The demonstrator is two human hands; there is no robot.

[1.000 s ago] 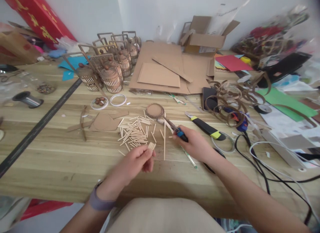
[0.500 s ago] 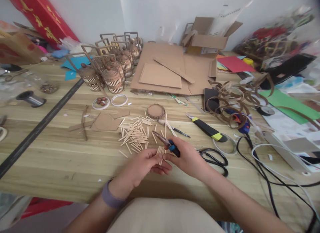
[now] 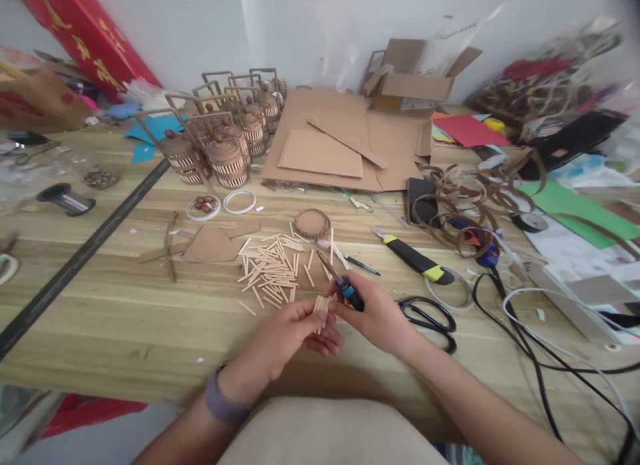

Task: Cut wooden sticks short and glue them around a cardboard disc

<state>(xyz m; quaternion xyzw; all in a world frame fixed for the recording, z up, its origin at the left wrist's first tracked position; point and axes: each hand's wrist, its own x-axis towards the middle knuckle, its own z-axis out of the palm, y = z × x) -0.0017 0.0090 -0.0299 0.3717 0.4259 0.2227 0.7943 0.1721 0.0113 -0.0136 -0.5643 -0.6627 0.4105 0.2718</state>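
Observation:
My left hand (image 3: 295, 328) is closed on a small bundle of short wooden sticks (image 3: 321, 304), held side by side between thumb and fingers. Close against it, my right hand (image 3: 373, 312) wraps round a pair of pliers (image 3: 346, 288) with blue and black handles, jaws pointing up and left. Its fingertips are at the right edge of the bundle; whether they touch the sticks is hard to make out. A loose pile of similar sticks (image 3: 273, 268) lies on the table just beyond my hands. Behind the pile sits a round cardboard disc with a braided rim (image 3: 313, 223).
Scissors (image 3: 430, 322) and a utility knife (image 3: 415, 257) lie to the right, near cables (image 3: 520, 338) and curled brown strips (image 3: 460, 198). Small lidded baskets with handles (image 3: 227, 160) stand at the back left, beside cardboard sheets (image 3: 320, 153). A wire spool (image 3: 67, 200) is far left.
The pliers' jaws have swung slightly right and up. My right fingers have shifted a little along the bundle's edge; my left hand keeps holding the sticks.

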